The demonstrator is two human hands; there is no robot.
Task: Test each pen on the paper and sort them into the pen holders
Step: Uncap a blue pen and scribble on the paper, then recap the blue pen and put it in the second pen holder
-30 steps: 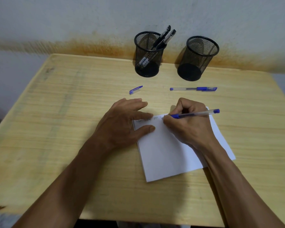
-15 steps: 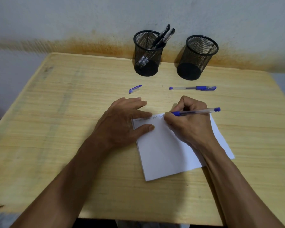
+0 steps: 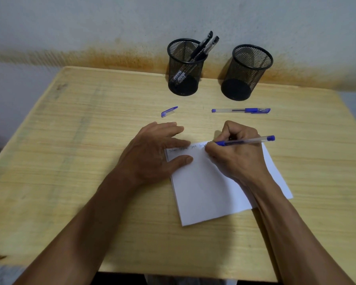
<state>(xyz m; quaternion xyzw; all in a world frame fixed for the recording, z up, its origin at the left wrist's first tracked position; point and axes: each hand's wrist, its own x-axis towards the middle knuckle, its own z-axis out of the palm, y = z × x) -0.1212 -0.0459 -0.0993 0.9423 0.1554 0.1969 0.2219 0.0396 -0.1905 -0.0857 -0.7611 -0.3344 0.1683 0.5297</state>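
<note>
My right hand [image 3: 237, 154] grips an uncapped blue pen [image 3: 246, 141], its tip down on the top edge of a white paper [image 3: 206, 192] beside a line of handwriting. My left hand [image 3: 152, 153] lies flat, fingers straight, pressing the paper's upper left corner. A loose blue cap [image 3: 169, 111] lies on the table beyond my left hand. A capped blue pen [image 3: 240, 110] lies beyond my right hand. The left mesh holder [image 3: 184, 66] contains black pens. The right mesh holder [image 3: 246, 72] looks empty.
Both holders stand at the back of the wooden table [image 3: 70, 161], near a grey wall with a rusty stain [image 3: 111, 56]. The table's front edge runs just below my forearms.
The written line has grown to the right, and my right hand with the pen has shifted slightly right along the paper's top edge. My left hand stays put.
</note>
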